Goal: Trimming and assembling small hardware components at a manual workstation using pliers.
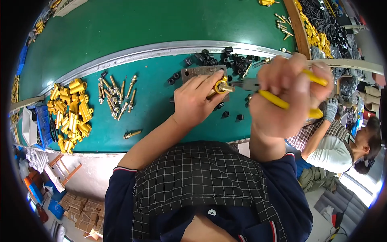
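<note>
A: Handling?
B: Pliers (274, 99): probably stiff, heavier; right hand (288, 92) grips the handles (315, 77), right spot. Yellow piece (220, 86): likely light, hard, slick; left hand (195, 101) pinches it over the metal plate (192, 73); hold its barrel.
A: Counts?
B: One plate, one pliers, one held piece. Loose yellow pieces (72, 115), black caps (240, 62): overlapping, uncountable. One brass rod (132, 134) alone.

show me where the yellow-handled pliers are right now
In the head view, the yellow-handled pliers are right of centre in the right hand, their tip by the yellow part in the left hand.
</note>
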Available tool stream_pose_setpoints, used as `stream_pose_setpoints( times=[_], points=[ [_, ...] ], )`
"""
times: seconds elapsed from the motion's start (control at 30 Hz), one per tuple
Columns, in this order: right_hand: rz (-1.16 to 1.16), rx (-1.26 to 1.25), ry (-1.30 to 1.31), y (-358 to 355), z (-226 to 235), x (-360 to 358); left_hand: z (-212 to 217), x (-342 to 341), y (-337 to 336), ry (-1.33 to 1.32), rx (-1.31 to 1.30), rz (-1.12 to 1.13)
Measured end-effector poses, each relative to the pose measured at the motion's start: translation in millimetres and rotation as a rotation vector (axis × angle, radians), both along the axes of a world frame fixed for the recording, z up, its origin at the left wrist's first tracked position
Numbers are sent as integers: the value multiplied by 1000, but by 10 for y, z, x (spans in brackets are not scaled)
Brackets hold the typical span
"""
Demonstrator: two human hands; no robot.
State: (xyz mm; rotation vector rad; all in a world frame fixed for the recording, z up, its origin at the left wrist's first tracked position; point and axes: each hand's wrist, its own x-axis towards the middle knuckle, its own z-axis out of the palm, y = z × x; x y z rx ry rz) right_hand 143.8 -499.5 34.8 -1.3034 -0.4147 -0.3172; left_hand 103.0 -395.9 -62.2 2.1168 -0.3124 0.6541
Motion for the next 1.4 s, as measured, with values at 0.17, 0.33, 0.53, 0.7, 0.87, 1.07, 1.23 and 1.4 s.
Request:
stream_pose_setpoints(
  times=[0.17, 0.33, 0.53, 0.7, 0.87, 1.07, 1.23, 1.4],
  points=[
    [2, 77, 44, -61, 49, -3, 117, 32, 36, 83, -13, -18],
    [135, 271, -157, -261, 224, -55, 371, 290, 349, 250, 42, -390],
    [196, 270, -58, -293, 130, 16, 400, 311, 345, 338, 70, -435],
    [287, 162, -88, -265, 48, 32, 220, 159, 179, 281, -67, -278],
    [137, -53, -76, -122, 60, 43, 111, 119, 88, 150, -43, -120],
    [111, -92, -60, -53, 66, 88, 47, 116, 38, 99, -34, -32],
    [160, 277, -49, -87, 258, 20, 46, 84, 22, 117, -29, 1],
    [113, -157, -96, 0, 68, 48, 52, 111, 19, 95, -15, 13]
  ],
)
